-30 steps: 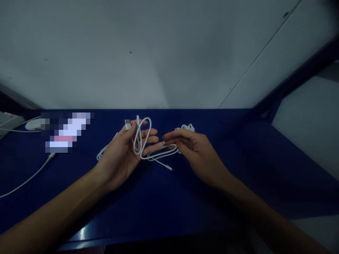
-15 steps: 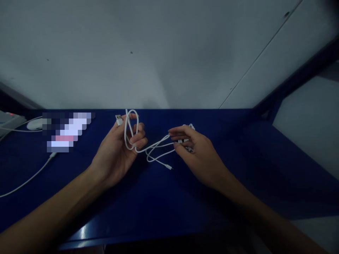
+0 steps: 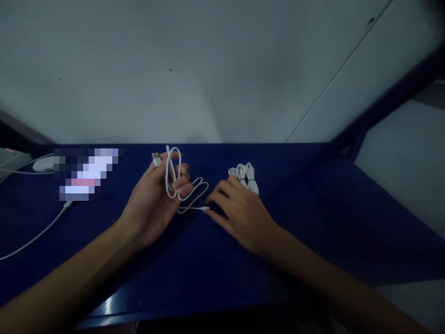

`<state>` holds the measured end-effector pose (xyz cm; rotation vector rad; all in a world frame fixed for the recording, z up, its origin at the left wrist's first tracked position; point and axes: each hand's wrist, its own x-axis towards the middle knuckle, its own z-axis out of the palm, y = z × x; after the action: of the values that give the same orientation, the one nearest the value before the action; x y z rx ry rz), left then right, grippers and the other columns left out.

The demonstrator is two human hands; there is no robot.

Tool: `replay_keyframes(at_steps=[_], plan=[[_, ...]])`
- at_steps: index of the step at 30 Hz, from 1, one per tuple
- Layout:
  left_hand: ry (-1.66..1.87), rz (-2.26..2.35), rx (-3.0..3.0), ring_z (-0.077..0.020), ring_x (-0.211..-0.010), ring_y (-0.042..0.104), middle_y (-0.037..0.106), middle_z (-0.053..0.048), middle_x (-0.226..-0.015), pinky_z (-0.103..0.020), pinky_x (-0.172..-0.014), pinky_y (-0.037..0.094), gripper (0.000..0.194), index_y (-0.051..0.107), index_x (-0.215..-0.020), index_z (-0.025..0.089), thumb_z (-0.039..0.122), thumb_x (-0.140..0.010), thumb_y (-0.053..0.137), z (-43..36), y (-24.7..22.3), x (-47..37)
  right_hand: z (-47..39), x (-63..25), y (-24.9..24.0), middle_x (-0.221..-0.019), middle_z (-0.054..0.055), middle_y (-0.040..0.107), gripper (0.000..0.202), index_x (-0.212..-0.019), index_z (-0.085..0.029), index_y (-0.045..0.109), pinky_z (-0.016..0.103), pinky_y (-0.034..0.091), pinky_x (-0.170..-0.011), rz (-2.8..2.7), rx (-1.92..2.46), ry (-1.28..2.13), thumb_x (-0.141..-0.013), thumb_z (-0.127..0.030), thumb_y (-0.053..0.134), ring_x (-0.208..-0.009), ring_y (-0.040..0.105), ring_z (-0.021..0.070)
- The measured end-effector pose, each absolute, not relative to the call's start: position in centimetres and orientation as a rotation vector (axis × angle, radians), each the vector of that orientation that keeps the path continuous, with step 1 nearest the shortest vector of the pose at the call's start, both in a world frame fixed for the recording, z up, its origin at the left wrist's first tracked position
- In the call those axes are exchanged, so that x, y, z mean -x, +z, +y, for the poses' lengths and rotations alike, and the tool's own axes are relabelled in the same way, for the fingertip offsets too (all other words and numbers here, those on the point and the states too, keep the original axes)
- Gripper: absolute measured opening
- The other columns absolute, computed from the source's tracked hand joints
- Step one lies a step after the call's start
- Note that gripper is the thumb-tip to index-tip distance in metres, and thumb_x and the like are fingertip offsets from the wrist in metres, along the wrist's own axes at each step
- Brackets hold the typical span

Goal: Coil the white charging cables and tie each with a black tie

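A white USB charging cable [image 3: 200, 189] is looped around the fingers of my left hand [image 3: 153, 199], which is closed on it with the palm turned up. Its USB-A plug [image 3: 156, 159] sticks up near the thumb side of that hand. The loose part of the cable lies in bends on the blue table between my hands. At its end, the small white connector [image 3: 205, 208] is between the thumb and index fingertips of my right hand [image 3: 239, 213]. Several bundled white cables [image 3: 251, 176], tied with dark bands, lie just beyond my right hand, partly hidden by it.
At left on the blue table [image 3: 194, 278] a blurred-out, brightly lit phone-like object [image 3: 92, 169] has a white cable [image 3: 52, 228] plugged in. Beside it are a white rounded object [image 3: 43, 163] and a power strip [image 3: 12, 160]. A grey wall panel [image 3: 194, 93] rises behind.
My right hand has moved left and nearer, from over the bundled cables to the small connector. The connector and the loose cable have shifted left. More of the bundles shows; my left hand has hardly moved.
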<state>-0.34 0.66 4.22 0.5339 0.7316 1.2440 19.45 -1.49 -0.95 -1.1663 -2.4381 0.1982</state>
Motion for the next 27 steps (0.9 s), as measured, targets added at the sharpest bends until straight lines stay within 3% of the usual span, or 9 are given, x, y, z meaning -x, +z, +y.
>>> replay_keyframes(at_steps=[5, 9, 18, 22, 27], plan=[[1.242, 0.724, -0.541, -0.0082, -0.054, 0.050, 0.060, -0.002, -0.080, -0.019, -0.053, 0.048, 0.021, 0.066, -0.099, 0.017, 0.016, -0.111, 0.049, 0.8, 4.2, 0.5, -1.5, -19.7, -0.4, -0.106, 0.009, 0.069, 0.005, -0.107, -0.021, 0.066, 0.042, 0.053, -0.083, -2.363, 1.100, 0.360, -0.109, -0.019, 0.062, -0.098, 0.060, 0.0267], [1.299, 0.712, -0.567, -0.0085, -0.054, 0.051, 0.061, -0.001, -0.077, -0.020, -0.054, 0.047, 0.024, 0.065, -0.098, 0.019, 0.014, -0.112, 0.046, 1.3, 4.3, 0.8, -1.6, -20.4, 1.1, -0.098, 0.002, 0.070, 0.004, -0.106, -0.025, 0.067, 0.036, 0.053, -0.076, -1.978, 1.124, 0.711, -0.105, -0.021, 0.067, -0.084, 0.064, 0.0199], [1.320, 0.617, -0.594, -0.0064, -0.049, 0.041, 0.050, 0.004, -0.067, -0.019, -0.050, 0.039, 0.027, 0.061, -0.097, 0.020, 0.009, -0.112, 0.041, 1.4, 4.6, 1.6, -0.2, -22.0, 2.2, -0.083, 0.001, 0.073, 0.007, -0.100, -0.025, 0.081, 0.033, 0.052, -0.066, -1.480, 1.068, 1.107, -0.095, -0.027, 0.077, -0.074, 0.067, 0.0179], [1.355, 0.590, -0.559, -0.0062, -0.047, 0.037, 0.044, 0.005, -0.063, -0.019, -0.047, 0.035, 0.030, 0.061, -0.095, 0.021, 0.007, -0.111, 0.040, 1.4, 4.8, 1.8, 0.5, -22.4, 1.9, -0.095, 0.003, 0.074, 0.009, -0.099, -0.025, 0.082, 0.038, 0.058, -0.086, -1.351, 1.020, 1.349, -0.094, -0.033, 0.081, -0.093, 0.075, 0.0210], [1.370, 0.578, -0.513, -0.0070, -0.046, 0.036, 0.041, 0.005, -0.062, -0.020, -0.045, 0.033, 0.032, 0.061, -0.091, 0.021, 0.007, -0.111, 0.040, 1.4, 5.2, 2.0, 0.5, -22.7, 2.0, -0.123, 0.005, 0.072, 0.016, -0.108, -0.028, 0.078, 0.050, 0.054, -0.115, -1.359, 0.965, 1.381, -0.098, -0.041, 0.079, -0.121, 0.069, 0.0249]])
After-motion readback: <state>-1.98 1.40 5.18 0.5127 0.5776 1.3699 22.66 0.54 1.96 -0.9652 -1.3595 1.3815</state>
